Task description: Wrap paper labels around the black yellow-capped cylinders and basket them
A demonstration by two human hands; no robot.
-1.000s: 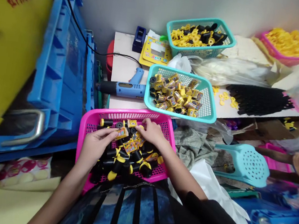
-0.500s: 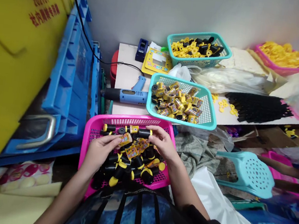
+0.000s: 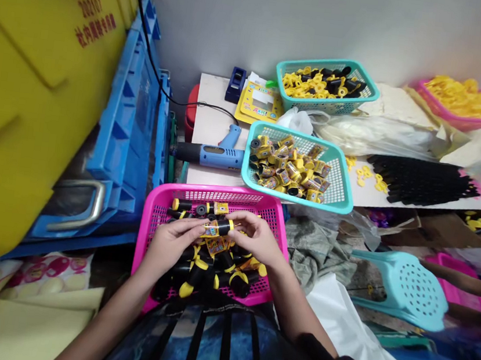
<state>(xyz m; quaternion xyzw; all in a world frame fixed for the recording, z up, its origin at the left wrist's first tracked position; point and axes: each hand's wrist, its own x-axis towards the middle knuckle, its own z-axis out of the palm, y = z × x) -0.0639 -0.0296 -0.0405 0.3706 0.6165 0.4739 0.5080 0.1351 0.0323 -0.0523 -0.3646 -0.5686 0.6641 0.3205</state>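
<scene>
Above the pink basket (image 3: 144, 232), my two hands bring two small toy parts end to end. My left hand (image 3: 175, 243) pinches a short yellow tube with a printed label (image 3: 212, 228). In the fingers of my right hand (image 3: 256, 239) is a black tube with a yellow end (image 3: 223, 226), lined up against the labelled one. Whether the two parts are joined, I cannot tell. Beneath my hands the basket holds many black tubes with yellow ends (image 3: 200, 263) and some labelled pieces.
On the white table stand a teal basket (image 3: 343, 201) of labelled pieces and another teal basket (image 3: 320, 105) of yellow and black parts. A blue heat gun (image 3: 221, 157) lies left. Black strips (image 3: 420, 181) lie right. A turquoise stool (image 3: 420, 289) and another person's arm (image 3: 465, 280) are farther right.
My right hand has moved left with the black tube, bringing it against the labelled tube in my left hand. The view has shifted slightly left.
</scene>
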